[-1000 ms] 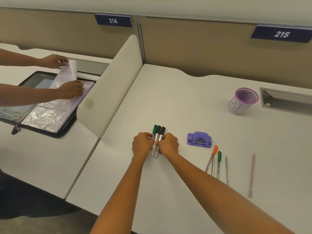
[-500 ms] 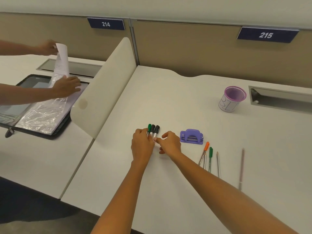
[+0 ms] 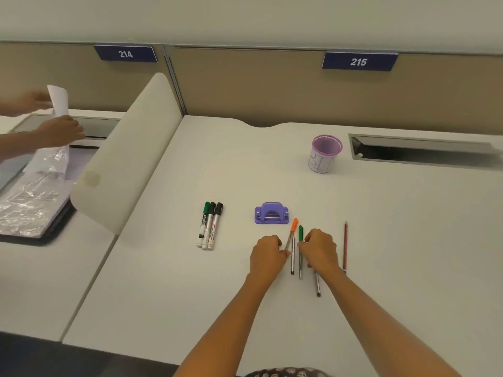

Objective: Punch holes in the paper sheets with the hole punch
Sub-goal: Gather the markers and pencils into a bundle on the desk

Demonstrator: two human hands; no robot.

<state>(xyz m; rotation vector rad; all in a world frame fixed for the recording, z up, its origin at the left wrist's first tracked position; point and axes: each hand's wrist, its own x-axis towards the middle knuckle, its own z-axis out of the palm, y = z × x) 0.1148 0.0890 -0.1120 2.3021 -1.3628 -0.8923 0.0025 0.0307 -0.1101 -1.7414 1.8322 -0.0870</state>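
The purple hole punch [image 3: 271, 213] sits on the white desk [image 3: 245, 164], untouched. Just in front of it, both my hands rest on a group of thin pens. My left hand [image 3: 265, 251] has its curled fingertips on the tilted orange-capped pen [image 3: 293, 227]. My right hand [image 3: 319, 248] presses its fingers against the green-capped pen [image 3: 300, 234]. A grey pen [image 3: 292, 259] lies between my hands and another [image 3: 317, 285] pokes out under my right wrist. No paper lies on my desk; another person at the left desk holds up a white sheet [image 3: 58, 100].
Three markers [image 3: 209, 225] lie side by side to the left of the punch. A pencil [image 3: 345, 246] lies to the right of my right hand. A purple-rimmed cup [image 3: 324, 153] stands at the back. A curved divider [image 3: 128, 159] separates my desk from the other person's open binder [image 3: 32, 202].
Both my hands let go of the three markers and moved right to the thin pens. The other person lifted the sheet higher out of the binder.
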